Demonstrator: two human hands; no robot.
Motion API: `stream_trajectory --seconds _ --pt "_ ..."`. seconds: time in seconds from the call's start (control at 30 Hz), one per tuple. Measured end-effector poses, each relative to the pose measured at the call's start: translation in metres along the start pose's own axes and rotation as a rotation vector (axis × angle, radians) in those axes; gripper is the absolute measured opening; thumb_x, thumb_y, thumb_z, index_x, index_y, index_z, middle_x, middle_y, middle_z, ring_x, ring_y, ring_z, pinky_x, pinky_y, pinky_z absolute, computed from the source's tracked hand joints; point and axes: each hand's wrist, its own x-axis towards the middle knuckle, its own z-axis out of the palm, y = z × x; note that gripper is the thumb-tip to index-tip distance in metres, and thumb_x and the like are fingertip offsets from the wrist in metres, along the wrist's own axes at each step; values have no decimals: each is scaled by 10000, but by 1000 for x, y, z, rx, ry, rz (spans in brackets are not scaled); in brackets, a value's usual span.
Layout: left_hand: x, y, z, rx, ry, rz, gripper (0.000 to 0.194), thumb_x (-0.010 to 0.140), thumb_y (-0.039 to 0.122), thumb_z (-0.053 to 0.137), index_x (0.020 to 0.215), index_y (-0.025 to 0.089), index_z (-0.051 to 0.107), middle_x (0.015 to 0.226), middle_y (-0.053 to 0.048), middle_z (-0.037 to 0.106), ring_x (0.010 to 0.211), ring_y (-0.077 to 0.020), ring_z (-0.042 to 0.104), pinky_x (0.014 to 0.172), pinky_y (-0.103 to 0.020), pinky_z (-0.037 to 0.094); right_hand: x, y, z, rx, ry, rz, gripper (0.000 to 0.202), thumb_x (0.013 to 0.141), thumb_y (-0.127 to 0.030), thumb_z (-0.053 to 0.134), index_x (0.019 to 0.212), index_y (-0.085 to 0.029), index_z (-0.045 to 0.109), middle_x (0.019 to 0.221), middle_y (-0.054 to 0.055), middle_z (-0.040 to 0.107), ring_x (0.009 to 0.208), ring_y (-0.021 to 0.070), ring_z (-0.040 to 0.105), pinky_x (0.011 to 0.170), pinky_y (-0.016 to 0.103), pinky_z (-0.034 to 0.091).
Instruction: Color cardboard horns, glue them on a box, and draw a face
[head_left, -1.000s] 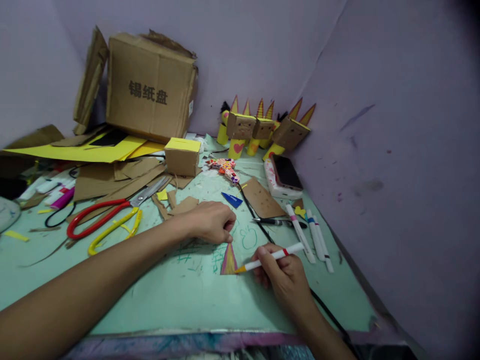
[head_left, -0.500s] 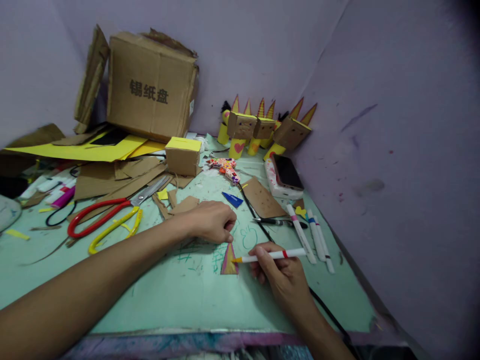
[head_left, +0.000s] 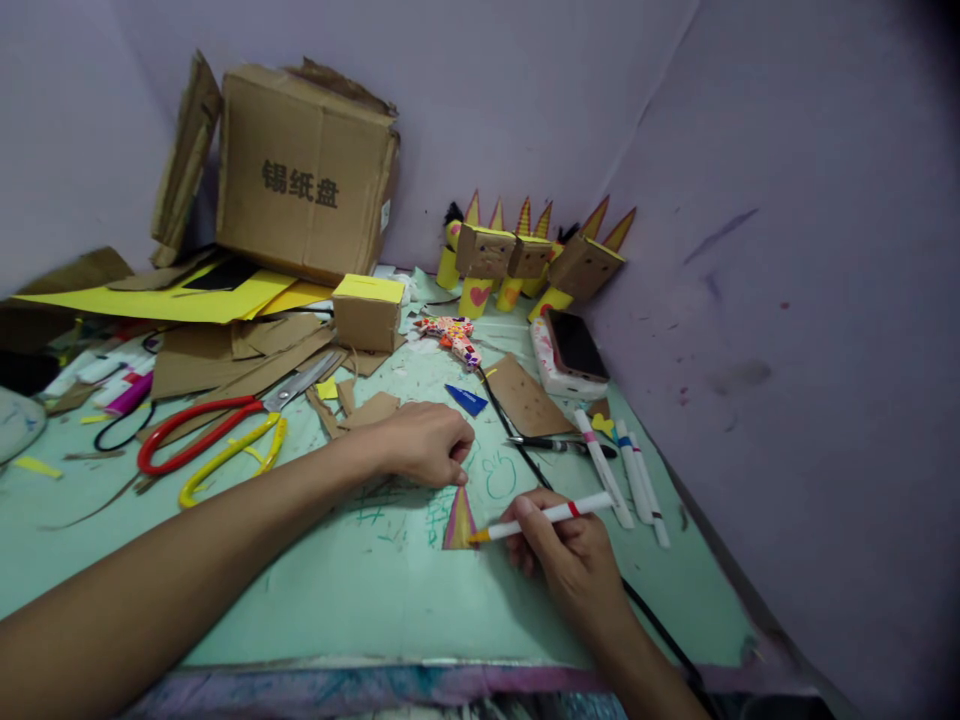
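A small paper triangle [head_left: 460, 525], yellow with purple edges, lies on the table with its point away from me. My left hand [head_left: 430, 445] is closed, its fingertips pressing the triangle's top point down. Between the fingers of my right hand [head_left: 559, 545] is a white felt-tip marker [head_left: 559, 513] with a red band. Its orange tip touches the triangle near the lower right corner. Green scribbles on the table surround the triangle. Just beyond my left hand lies a blue scrap [head_left: 466, 400].
Scissors [head_left: 259, 405] with red and yellow handles lie left among cardboard scraps. A hot glue gun [head_left: 452, 335] trails a black cord past my right hand. Several markers [head_left: 604, 470] and a phone [head_left: 576, 345] are at right. Cardboard figures [head_left: 487, 255] and a large box [head_left: 304, 175] stand behind.
The marker's tip has moved slightly down and right on the triangle, toward its lower right corner. My left hand keeps its place on the point.
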Motion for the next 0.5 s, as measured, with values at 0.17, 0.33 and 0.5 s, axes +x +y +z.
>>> stream_trajectory --seconds 0.17,0.33,0.5 --pt "0 -2 1 -3 4 5 156 658 392 625 679 238 606 691 4 661 640 -181 560 496 -261 297 -1 1 -1 0 -26 4 397 900 -437 462 637 -165 580 502 -15 513 449 112 463 432 223 345" --pt "1 -3 2 2 3 5 159 661 398 624 688 242 613 700 5 668 649 -184 569 516 -257 326 1 4 0 3 10 -25 361 904 -424 477 701 -159 615 533 -9 532 482 121 486 467 233 373" --pt "-1 -1 1 8 8 9 147 663 383 622 697 240 627 705 -1 675 656 -187 580 512 -258 332 2 5 3 24 18 -28 322 895 -435 493 770 -165 617 612 6 556 566 146 526 511 247 399"
